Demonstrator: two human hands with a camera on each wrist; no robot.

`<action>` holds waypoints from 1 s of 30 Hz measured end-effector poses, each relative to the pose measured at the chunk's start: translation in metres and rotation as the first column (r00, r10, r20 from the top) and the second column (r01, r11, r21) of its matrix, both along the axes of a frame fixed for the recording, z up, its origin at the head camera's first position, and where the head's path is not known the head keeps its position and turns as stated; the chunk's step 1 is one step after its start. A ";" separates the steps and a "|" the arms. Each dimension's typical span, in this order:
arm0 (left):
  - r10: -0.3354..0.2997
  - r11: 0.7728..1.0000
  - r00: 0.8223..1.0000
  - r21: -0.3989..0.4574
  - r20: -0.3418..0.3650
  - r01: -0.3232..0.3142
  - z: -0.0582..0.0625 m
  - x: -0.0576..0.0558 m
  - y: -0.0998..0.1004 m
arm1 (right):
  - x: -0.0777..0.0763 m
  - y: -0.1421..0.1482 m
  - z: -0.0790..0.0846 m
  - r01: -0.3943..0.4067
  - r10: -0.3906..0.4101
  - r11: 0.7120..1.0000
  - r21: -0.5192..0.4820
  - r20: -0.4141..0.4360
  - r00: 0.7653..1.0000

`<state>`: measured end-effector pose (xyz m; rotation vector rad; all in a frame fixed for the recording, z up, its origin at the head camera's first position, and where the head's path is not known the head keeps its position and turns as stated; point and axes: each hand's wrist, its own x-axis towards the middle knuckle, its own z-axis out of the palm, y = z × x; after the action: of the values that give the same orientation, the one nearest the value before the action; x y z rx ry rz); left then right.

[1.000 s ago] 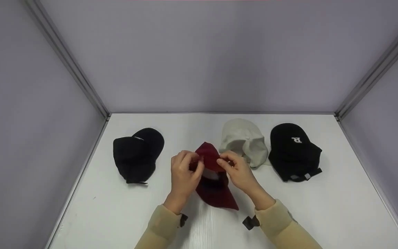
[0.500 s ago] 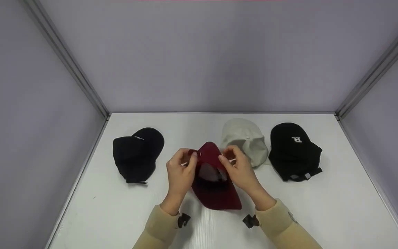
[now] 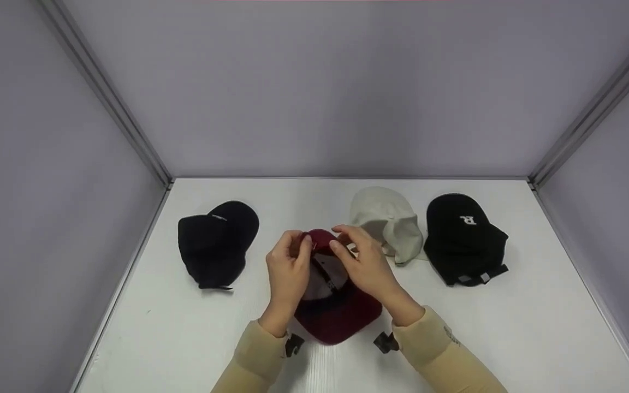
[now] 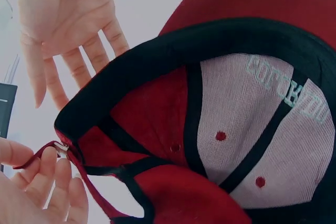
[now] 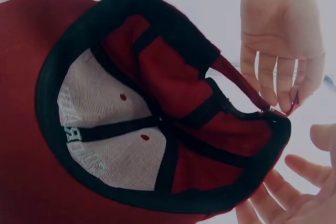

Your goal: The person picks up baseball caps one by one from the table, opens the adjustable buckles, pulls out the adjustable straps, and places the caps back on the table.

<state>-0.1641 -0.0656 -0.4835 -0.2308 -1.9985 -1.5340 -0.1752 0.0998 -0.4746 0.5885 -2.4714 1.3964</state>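
A dark red baseball cap [image 3: 342, 323] is held up between both hands, its inside facing me and its brim toward me. Black tape lines the inside, with pale front panels [image 5: 115, 108]. My left hand [image 3: 288, 275] pinches the end of the cap's back strap [image 4: 94, 195] beside a small metal buckle [image 4: 62, 150], seen in the left wrist view. On the cap's other side is my right hand [image 3: 368, 267]. Its fingers [image 5: 278, 190] lie extended against the outer edge of the cap, the thumb standing away from it.
A black cap [image 3: 213, 245] lies at the left of the white table [image 3: 156, 338]. Behind my right hand sits a cream cap [image 3: 383, 213], and right of it a black cap with a white R [image 3: 462, 240]. Grey panels wall the table's back and sides.
The red cap has tipped so its inside opens toward me, its brim lower. My right hand has moved slightly left and loosened from the cap's edge. My left hand stays at the strap.
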 end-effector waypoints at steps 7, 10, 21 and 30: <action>0.006 1.000 1.000 -0.008 0.006 -0.006 0.000 0.001 0.000 | -0.003 -0.004 -0.001 -0.002 0.002 1.000 0.023 0.009 1.000; -0.007 1.000 1.000 0.005 -0.009 0.007 0.000 0.002 0.002 | -0.004 -0.005 -0.002 -0.009 0.009 1.000 0.021 0.012 1.000; -0.082 0.994 0.995 0.063 -0.048 0.085 0.002 0.001 0.007 | -0.014 0.003 -0.005 -0.114 0.121 0.991 -0.077 0.103 0.987; -0.156 0.977 0.987 0.140 -0.038 0.160 0.031 0.017 0.006 | -0.018 0.011 -0.009 -0.200 0.210 0.977 -0.080 0.145 0.967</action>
<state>-0.1473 -0.0592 -0.4528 -0.3573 -1.8778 -1.7564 -0.1935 0.1103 -0.4839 0.7686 -2.5310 1.6492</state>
